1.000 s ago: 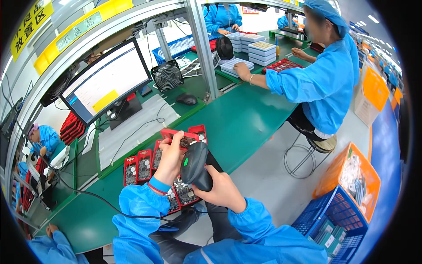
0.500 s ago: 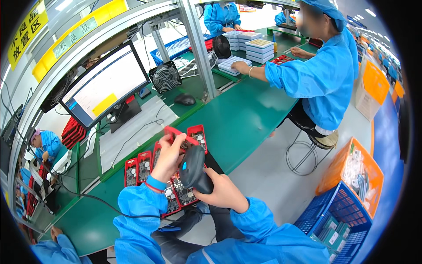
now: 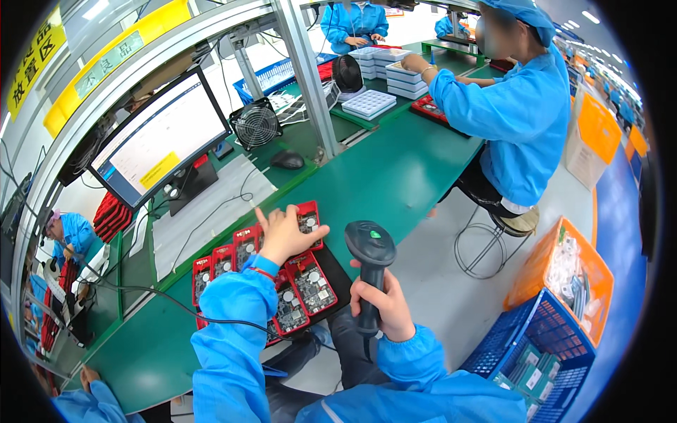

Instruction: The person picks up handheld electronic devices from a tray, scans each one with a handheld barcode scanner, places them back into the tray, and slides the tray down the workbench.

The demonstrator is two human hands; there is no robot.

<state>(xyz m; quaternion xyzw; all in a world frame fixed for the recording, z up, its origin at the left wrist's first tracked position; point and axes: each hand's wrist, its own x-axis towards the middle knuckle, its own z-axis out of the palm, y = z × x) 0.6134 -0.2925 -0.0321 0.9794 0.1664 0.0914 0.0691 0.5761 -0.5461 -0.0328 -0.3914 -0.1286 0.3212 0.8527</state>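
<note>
My right hand [image 3: 388, 304] is wrapped round the handle of a black barcode scanner [image 3: 371, 245], held upright with a small green light on its head. My left hand [image 3: 283, 237] is over a group of red trays [image 3: 336, 299] holding circuit boards [image 3: 313, 283]. Its fingers are spread and nothing shows in its grasp; whether the fingertips touch the trays I cannot tell. Part of the group is hidden under this hand and sleeve. The scanner's black cable [image 3: 233, 321] runs across my left sleeve.
A monitor [image 3: 159, 137], a mouse [image 3: 288, 160] and a fan [image 3: 255, 125] stand beyond the green bench [image 3: 395, 183]. At the right, a co-worker [image 3: 504, 106] sits by white trays [image 3: 369, 103]. Orange [image 3: 592, 310] and blue crates [image 3: 486, 345] stand on the floor.
My left hand has let go of the red piece it held up and lowered toward the trays, fingers spreading. My right hand has moved right with the scanner, turning it upright.
</note>
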